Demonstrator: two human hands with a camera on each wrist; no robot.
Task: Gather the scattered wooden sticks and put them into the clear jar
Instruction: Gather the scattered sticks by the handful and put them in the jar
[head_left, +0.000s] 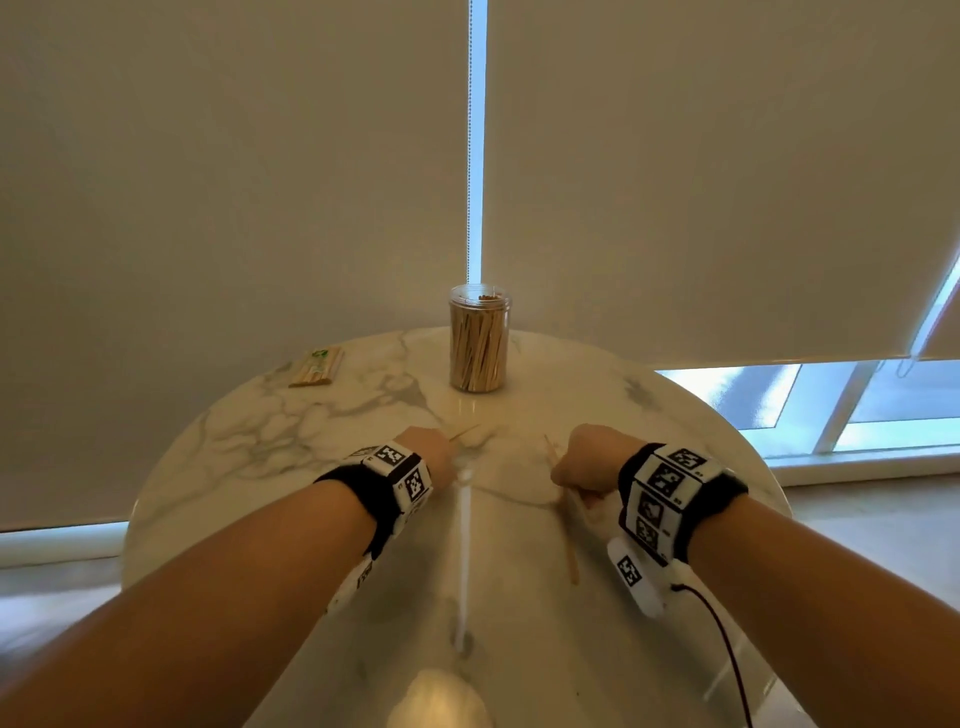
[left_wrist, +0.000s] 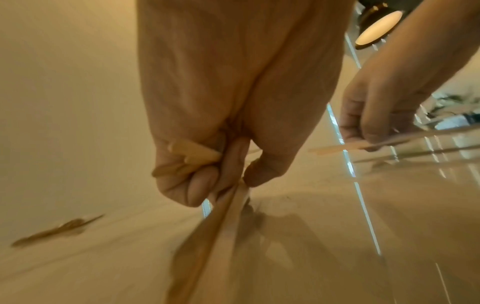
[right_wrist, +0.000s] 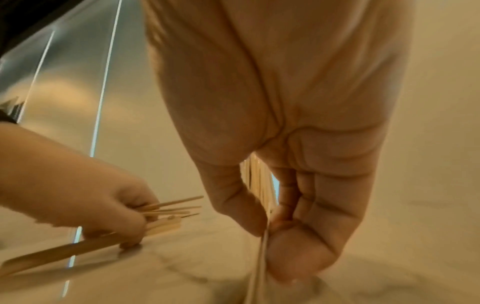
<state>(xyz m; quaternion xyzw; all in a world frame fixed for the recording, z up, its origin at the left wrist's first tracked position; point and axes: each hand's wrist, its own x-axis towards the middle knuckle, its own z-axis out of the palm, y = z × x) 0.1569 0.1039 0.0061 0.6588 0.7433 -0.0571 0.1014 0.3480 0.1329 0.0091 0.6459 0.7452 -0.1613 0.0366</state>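
Wooden sticks: two small bundles, one in each hand, low over the marble table (head_left: 675, 415); a loose stick (head_left: 571, 564) lies at 6 o'clock of the right hand, long axis running 12 to 6.
Left hand (head_left: 428, 449): fingers curled tight round several sticks (left_wrist: 218, 222); the free ends fan out toward 1 o'clock, one end resting on or just above the tabletop.
Right hand (head_left: 589, 460): thumb and fingers pinch a thin bundle (right_wrist: 259, 185) that runs lengthwise through the fist, 12 to 6.
Clear jar (head_left: 479, 338): upright at 12 o'clock, far edge of the table, lid off, already packed with sticks standing on end.
Key relation: jar lies straight ahead between both hands, well apart from each; the left hand looks marginally nearer. Held bundles must be turned upright, in my judgement, to drop through the mouth.
Obstruction: none seen between hands and jar.
Other items: a flat packet of sticks (head_left: 317, 368) at 10 o'clock, near the table rim, untouched.
Risk: jar is nearly full; long sticks may jam at the mouth or tip it.
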